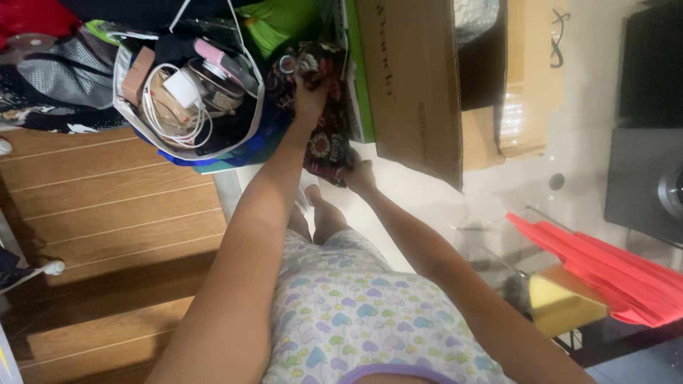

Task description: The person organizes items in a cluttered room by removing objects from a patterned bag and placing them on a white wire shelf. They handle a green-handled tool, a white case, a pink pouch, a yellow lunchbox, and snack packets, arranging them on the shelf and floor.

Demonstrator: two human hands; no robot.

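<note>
Hanging between both hands, a dark floral fabric bag (329,135) with red flowers sits just right of the white basket (186,153) of cables. Left hand (310,96) grips its top end, right hand (359,176) pinches its lower end, beside a cardboard box (416,85).

Dim warm indoor light; glare on pale floor (590,142); slightly soft.

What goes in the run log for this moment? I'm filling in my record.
left hand: grips top of dark floral cloth | right hand: grips its lower edge | beside: white bag of cables, cardboard box
</note>
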